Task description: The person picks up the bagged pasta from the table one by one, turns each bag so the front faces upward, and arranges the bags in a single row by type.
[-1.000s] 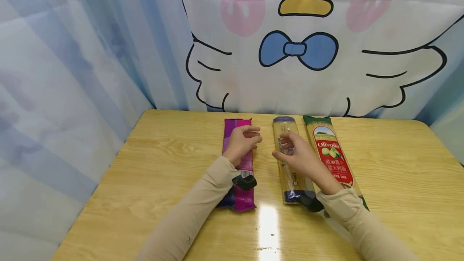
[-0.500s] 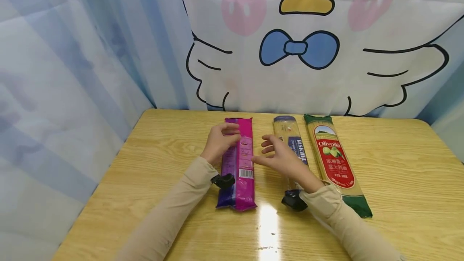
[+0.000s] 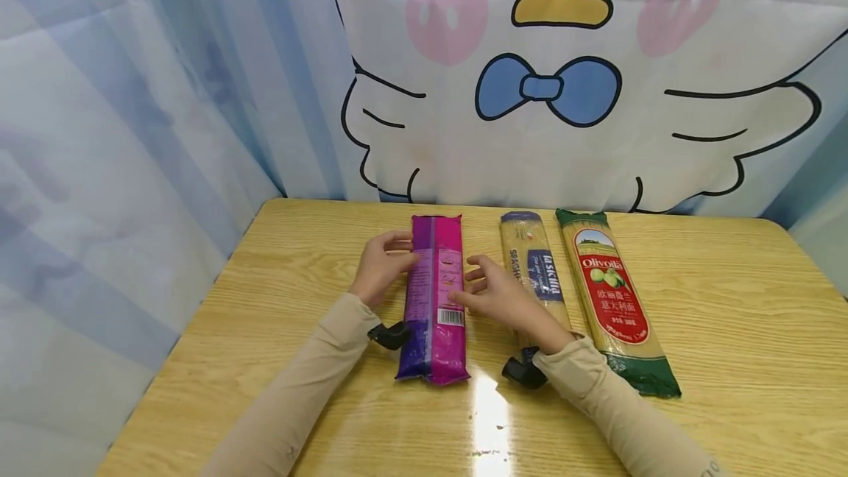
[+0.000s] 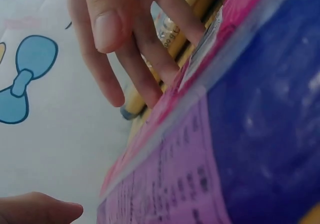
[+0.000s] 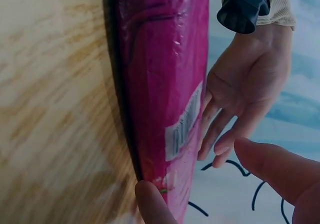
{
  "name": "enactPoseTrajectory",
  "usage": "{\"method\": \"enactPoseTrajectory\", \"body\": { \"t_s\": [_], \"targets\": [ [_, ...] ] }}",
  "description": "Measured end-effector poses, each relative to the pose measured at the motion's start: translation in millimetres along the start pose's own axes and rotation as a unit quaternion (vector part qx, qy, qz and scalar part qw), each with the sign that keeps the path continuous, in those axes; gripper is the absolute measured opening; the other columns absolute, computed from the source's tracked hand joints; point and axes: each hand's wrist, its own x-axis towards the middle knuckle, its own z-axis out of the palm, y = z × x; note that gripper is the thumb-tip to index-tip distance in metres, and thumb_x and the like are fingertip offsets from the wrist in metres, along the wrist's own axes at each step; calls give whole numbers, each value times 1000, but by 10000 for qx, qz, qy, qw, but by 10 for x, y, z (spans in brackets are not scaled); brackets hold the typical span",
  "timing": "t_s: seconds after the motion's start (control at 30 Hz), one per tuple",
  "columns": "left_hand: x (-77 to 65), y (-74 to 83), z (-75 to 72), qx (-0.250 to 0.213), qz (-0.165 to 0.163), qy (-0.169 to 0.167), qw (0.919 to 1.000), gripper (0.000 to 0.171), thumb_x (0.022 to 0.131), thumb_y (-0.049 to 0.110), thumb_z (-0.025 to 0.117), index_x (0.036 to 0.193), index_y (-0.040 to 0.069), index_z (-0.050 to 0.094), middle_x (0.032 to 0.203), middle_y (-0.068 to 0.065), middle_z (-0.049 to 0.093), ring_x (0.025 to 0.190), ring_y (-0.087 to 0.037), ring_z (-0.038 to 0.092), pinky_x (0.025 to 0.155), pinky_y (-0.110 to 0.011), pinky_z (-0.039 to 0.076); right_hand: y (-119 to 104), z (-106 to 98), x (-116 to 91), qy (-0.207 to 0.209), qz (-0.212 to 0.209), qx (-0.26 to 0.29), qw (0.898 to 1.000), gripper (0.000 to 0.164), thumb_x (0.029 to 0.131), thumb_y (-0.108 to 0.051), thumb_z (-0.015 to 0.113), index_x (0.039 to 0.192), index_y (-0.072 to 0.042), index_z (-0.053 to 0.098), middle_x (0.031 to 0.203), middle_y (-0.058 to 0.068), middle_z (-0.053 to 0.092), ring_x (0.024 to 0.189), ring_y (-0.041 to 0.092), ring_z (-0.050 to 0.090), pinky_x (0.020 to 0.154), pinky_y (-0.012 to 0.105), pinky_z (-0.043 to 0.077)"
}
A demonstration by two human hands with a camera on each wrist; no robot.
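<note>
A long pink and purple packet [image 3: 433, 344] with a barcode lies flat on the wooden table. At its left edge is my left hand [image 3: 380, 267], fingers relaxed and bent toward the packet. On the other side, my right hand [image 3: 500, 300] reaches in, with its thumb over the packet's right edge and its fingers slightly bent. In the right wrist view, a fingertip [image 5: 147, 191] sits right at the lower edge of the packet [image 5: 165, 74], and the left hand [image 5: 245, 84] shows beyond it. Neither hand is curled round the packet.
Right of the packet lies a clear bag of spaghetti [image 3: 523, 230] with a blue label, partly behind my right hand. Beside it, slanted, is a red-labelled Olivoila spaghetti bag [image 3: 612, 285] with green ends. A cartoon-printed curtain [image 3: 543, 160] hangs behind the table [image 3: 298, 256].
Both hands have moved left, from over the gap between the packages to either side of the pink and purple packet. The three packages have stayed where they were.
</note>
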Motion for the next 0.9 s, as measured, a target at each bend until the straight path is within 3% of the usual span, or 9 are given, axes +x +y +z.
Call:
{"method": "enactPoseTrajectory", "body": {
  "t_s": [0.23, 0.37, 0.63, 0.9],
  "targets": [
    [-17, -16, -32, 308, -581, -215, 9976, 61, 88, 0, 69, 144, -1, 46, 135, -25, 53, 120, -36, 58, 95, -43, 57, 17, 81, 17, 8, 130, 205, 9997, 65, 92, -20, 72, 141, 6, 39, 126, 26, 60, 113, 37, 63, 84, 39, 60],
    [-7, -24, -45, 151, -798, -229, 9964, 60, 89, -1, 69, 144, -5, 44, 133, -27, 57, 119, -37, 60, 96, -43, 56, -1, 103, 11, 63, 215, 165, 9996, 64, 90, -21, 74, 140, 4, 42, 121, 22, 62, 109, 34, 64, 82, 36, 60],
    [20, -61, -91, -74, -1082, -396, 9933, 49, 88, 3, 72, 134, -5, 56, 117, -27, 67, 83, -22, 71, 70, -34, 64, -12, 122, -4, 35, 121, 114, 9999, 60, 90, -19, 74, 136, 7, 47, 118, 22, 63, 110, 36, 64, 83, 36, 61],
    [36, -62, -94, -14, -1228, -405, 9916, 41, 87, 4, 74, 125, -3, 64, 105, -23, 72, 81, -22, 73, 69, -37, 64, -11, 167, 24, 252, 328, 253, 9988, 55, 90, -8, 71, 137, 5, 45, 120, 23, 60, 102, 31, 66, 71, 33, 61]
  ]
}}
